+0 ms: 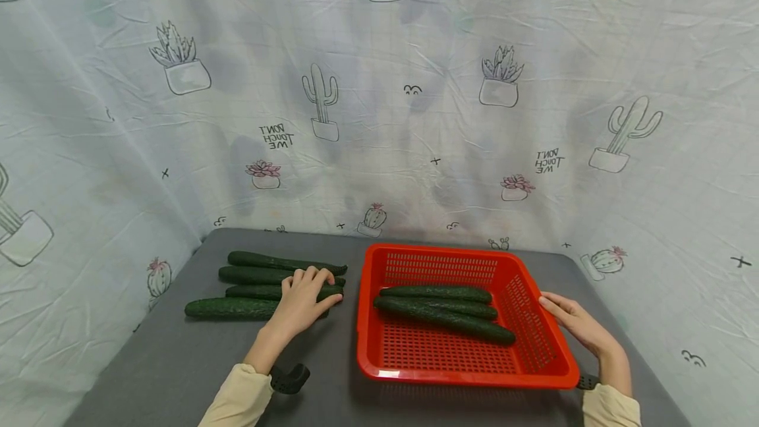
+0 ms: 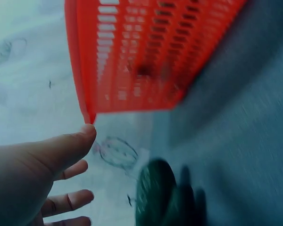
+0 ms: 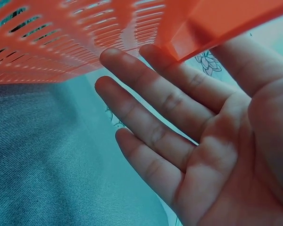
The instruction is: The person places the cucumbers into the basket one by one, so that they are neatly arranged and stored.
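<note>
My left hand (image 1: 302, 298) is over several dark green cucumbers lying side by side on the left of the table, among them the nearest cucumber (image 1: 222, 309) and the farthest one (image 1: 279, 261). Its fingers are loosely bent and spread, with nothing gripped in the left wrist view; the thumb (image 2: 68, 148) appears close to the basket rim there. A red plastic basket (image 1: 468, 381) holds three cucumbers, the front one (image 1: 445, 321) lying at a slant. My right hand (image 1: 578, 328) holds the basket's right rim, thumb over the edge and fingers (image 3: 146, 80) below it along the outer wall.
The grey table (image 1: 160, 361) runs back to a pale curtain (image 1: 427, 117) printed with cacti, which also hangs along both sides. Black straps (image 1: 290, 379) are on the wrists. A narrow strip of table separates the cucumbers from the basket.
</note>
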Available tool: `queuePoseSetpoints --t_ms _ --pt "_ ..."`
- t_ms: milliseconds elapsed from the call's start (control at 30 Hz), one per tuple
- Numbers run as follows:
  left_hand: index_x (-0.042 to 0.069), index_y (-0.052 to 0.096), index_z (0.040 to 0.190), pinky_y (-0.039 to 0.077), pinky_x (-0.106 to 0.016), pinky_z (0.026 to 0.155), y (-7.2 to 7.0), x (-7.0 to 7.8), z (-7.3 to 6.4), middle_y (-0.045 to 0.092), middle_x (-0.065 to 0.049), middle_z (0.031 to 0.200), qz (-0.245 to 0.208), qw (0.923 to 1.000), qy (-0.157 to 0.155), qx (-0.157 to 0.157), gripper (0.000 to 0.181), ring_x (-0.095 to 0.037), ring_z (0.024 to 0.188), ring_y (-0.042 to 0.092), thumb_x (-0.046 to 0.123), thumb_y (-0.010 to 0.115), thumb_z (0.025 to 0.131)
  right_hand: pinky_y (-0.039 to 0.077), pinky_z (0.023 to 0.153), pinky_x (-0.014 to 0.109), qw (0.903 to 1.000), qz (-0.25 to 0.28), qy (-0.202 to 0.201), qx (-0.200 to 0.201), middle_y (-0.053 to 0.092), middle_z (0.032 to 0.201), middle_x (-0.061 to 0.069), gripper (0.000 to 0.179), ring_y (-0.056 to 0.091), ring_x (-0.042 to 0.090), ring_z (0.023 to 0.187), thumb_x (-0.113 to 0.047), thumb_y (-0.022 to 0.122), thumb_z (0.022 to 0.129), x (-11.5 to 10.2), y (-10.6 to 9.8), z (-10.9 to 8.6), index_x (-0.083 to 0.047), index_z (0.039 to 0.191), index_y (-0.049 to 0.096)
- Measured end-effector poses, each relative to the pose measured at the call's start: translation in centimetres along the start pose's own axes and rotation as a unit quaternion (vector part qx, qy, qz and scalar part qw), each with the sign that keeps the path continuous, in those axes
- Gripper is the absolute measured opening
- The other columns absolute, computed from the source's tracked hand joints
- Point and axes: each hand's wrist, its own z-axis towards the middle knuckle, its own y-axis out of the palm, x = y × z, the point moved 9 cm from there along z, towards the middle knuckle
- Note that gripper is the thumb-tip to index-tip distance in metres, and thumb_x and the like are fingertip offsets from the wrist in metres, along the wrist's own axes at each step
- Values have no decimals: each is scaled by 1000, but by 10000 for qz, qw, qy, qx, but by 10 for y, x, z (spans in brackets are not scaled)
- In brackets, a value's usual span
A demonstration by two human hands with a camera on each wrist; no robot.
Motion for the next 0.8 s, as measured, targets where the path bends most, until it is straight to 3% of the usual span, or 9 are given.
queuePoseSetpoints --t_ms 333,633,800 --pt "18 57 98 25 -53 86 3 -38 -17 47 -2 99 233 9997 -43 -67 28 -28 95 39 37 68 83 47 80 20 10000 3 55 4 57 116 -7 51 59 -1 99 -24 37 102 4 0 -2 12 137 31" --pt "17 55 101 15 -60 91 -6 -74 -32 45 -7 102 195 9995 -261 49 30 -37 106 33 37 69 82 47 81 20 9997 231 109 -60 59 110 -15 52 60 2 99 -24 36 102 3 1 -1 13 138 28" --pt "16 54 105 15 -60 90 -12 -92 -36 44 -9 105 273 9991 -302 85 37 -36 103 33 41 68 82 48 81 21 9997 215 67 -56 59 109 -15 52 61 4 98 -24 35 102 2 2 -1 13 138 28"
